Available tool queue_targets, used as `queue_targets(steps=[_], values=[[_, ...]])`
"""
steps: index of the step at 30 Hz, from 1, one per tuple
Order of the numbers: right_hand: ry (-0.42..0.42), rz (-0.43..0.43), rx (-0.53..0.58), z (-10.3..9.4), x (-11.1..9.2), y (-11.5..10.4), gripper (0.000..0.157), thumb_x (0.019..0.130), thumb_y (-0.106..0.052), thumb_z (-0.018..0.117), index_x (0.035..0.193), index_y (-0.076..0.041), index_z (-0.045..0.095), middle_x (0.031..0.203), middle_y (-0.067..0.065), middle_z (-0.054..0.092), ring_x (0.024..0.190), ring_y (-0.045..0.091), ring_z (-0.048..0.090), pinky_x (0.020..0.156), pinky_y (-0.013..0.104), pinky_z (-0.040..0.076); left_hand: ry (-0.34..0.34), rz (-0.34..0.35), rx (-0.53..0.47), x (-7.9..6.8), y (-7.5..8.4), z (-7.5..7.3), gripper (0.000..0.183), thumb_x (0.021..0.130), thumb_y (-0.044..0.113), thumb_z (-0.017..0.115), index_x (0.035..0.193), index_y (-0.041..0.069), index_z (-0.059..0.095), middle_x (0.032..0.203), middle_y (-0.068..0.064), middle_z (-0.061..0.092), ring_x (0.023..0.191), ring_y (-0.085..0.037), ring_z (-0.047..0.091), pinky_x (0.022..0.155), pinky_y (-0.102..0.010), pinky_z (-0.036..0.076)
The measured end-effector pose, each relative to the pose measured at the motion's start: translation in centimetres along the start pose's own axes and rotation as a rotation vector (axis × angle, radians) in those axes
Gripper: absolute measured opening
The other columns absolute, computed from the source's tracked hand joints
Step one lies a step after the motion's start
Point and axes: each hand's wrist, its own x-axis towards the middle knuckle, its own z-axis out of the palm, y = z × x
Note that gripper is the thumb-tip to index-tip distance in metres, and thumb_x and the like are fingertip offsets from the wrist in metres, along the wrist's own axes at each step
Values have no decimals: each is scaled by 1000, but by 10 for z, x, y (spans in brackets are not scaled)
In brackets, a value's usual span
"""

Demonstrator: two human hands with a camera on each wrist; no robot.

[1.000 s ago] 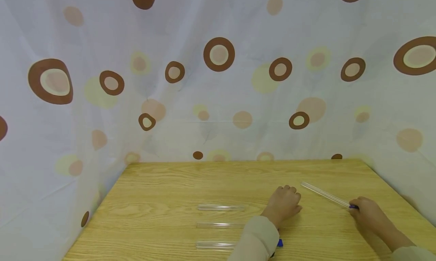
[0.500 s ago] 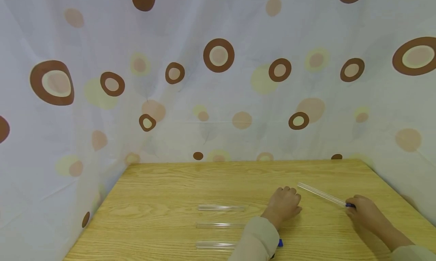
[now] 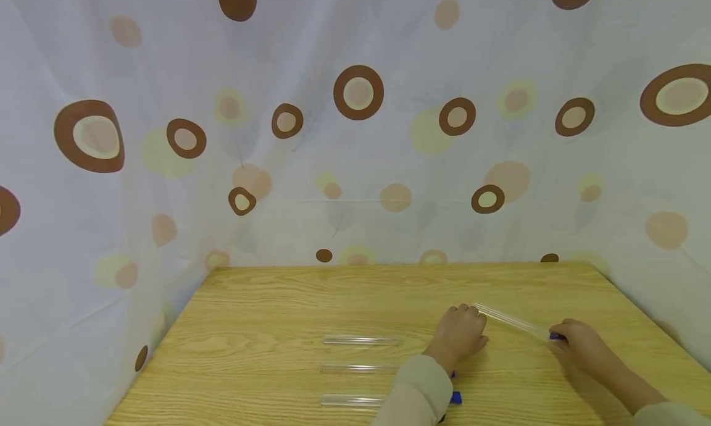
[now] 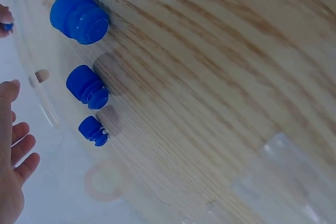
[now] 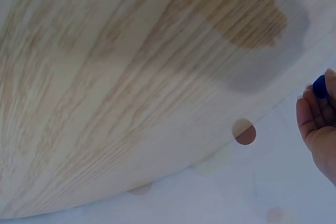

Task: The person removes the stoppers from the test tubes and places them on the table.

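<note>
My right hand (image 3: 580,346) pinches the blue stopper (image 5: 321,86) at one end of a clear test tube (image 3: 511,319). The tube slants up and left from the stopper, its far end reaching the knuckles of my left hand (image 3: 458,333) in the head view. That left hand holds nothing, its fingers (image 4: 26,148) loosely spread in the left wrist view. Three more clear tubes lie in parallel on the table: a back one (image 3: 361,339), a middle one (image 3: 355,368) and a front one (image 3: 350,400). My left sleeve hides part of the front two.
In the left wrist view, a large blue stopper (image 4: 79,17), a medium one (image 4: 86,86) and a small one (image 4: 93,130) sit in a row on the wooden table (image 3: 250,327). A white curtain with brown circles (image 3: 358,167) stands behind the table and along its sides.
My right hand has moved left with the stoppered test tube, bringing the tube's far end up to my left hand. The left hand has barely shifted.
</note>
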Motion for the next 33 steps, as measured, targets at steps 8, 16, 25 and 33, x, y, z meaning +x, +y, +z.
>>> queue_targets(steps=[8, 16, 25, 33], values=[[19, -52, 41, 3, 1, -14, 7, 74, 6, 68, 82, 6, 66, 71, 0, 53, 62, -2, 40, 50, 19, 41, 1, -4, 15, -1, -2, 3, 36, 88, 55, 50, 116, 35, 58, 111, 20, 58, 103, 4, 54, 90, -10, 44], [22, -68, 37, 3, 4, -23, 9, 74, 7, 67, 83, 6, 66, 73, 0, 56, 63, 3, 49, 54, 20, 48, 9, -12, 12, -1, -3, 10, 34, 88, 55, 51, 116, 35, 58, 109, 21, 58, 103, 4, 53, 90, -10, 43], [12, -70, 44, 3, 5, -28, 10, 74, 7, 67, 83, 4, 67, 74, 0, 57, 64, 6, 52, 55, 20, 49, 2, -22, -5, -2, -4, 10, 34, 88, 53, 53, 116, 33, 57, 113, 19, 58, 106, 3, 53, 91, -11, 43], [34, -98, 29, 6, 7, -32, 10, 72, 6, 69, 81, 2, 67, 73, -1, 57, 63, 7, 51, 55, 20, 49, -16, -20, -14, -3, -6, 14, 33, 89, 51, 53, 115, 33, 57, 112, 19, 58, 105, 3, 53, 92, -11, 42]])
